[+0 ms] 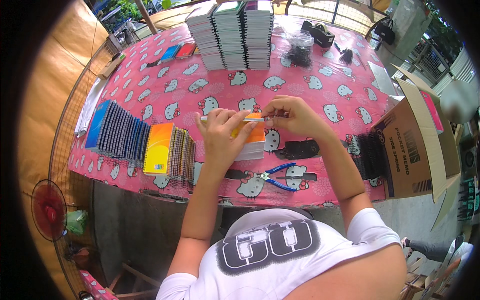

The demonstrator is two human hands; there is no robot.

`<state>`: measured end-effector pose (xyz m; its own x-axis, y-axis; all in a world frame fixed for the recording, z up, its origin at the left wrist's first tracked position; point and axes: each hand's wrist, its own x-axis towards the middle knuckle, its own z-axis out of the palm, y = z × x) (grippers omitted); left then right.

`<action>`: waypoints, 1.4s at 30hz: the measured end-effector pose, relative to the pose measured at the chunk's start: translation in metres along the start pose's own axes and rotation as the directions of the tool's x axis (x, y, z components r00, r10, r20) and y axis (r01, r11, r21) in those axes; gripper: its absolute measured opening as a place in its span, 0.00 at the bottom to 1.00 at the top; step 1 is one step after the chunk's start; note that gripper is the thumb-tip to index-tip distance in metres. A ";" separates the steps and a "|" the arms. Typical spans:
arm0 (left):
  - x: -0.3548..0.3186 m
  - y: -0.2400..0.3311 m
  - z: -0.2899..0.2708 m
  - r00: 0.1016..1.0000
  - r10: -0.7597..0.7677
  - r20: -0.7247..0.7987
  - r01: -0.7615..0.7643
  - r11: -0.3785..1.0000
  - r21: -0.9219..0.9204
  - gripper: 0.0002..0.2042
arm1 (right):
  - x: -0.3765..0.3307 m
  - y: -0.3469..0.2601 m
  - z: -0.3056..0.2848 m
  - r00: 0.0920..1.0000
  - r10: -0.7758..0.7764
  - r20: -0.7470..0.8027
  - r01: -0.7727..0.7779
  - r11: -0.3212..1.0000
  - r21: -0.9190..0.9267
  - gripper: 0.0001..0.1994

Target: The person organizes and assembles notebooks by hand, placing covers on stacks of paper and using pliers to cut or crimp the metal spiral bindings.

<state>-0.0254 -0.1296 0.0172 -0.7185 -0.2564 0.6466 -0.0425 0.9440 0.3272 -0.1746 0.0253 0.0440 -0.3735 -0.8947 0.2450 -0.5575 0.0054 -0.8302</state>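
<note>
My left hand (223, 131) grips a small notebook (246, 119), whose pale edge shows between the fingers. At its right end my right hand (292, 115) is closed in a pinch; what the fingertips hold is too small to make out. Directly below lies a stack of orange-covered notebooks (256, 136) with white page edges, partly hidden by my left hand. Blue-handled cutting pliers (278, 177) rest nearer to me, with their handles spread. A bundle of black spiral wires (367, 155) lies to the right of my right forearm.
Yellow-orange spiral notebooks (167, 152) and a row of blue ones (120, 132) stand at the left. Tall notebook stacks (231, 40) are at the back, beside a tape dispenser (318, 34). An open cardboard box (407, 145) stands right. A dark flat piece (300, 149) lies nearby.
</note>
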 end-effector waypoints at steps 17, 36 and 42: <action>0.000 -0.011 0.003 0.997 0.079 -0.023 -0.080 0.993 -0.086 0.13 | 0.004 0.003 -0.007 0.995 0.076 0.060 -0.078 0.996 0.031 0.09; -0.014 -0.014 0.009 0.962 0.143 -0.230 -0.194 0.957 -0.216 0.09 | -0.009 -0.004 0.000 0.996 0.087 -0.027 -0.084 0.993 0.085 0.10; -0.037 -0.013 -0.006 0.878 0.333 -0.343 -0.338 0.940 0.047 0.13 | -0.031 -0.026 0.011 0.988 -0.132 -0.080 0.134 0.991 0.019 0.13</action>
<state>0.0060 -0.1333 -0.0070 -0.4069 0.0176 0.9133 0.1699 0.9838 0.0568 -0.1409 0.0477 0.0522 -0.3550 -0.8489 0.3916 -0.5880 -0.1229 -0.7994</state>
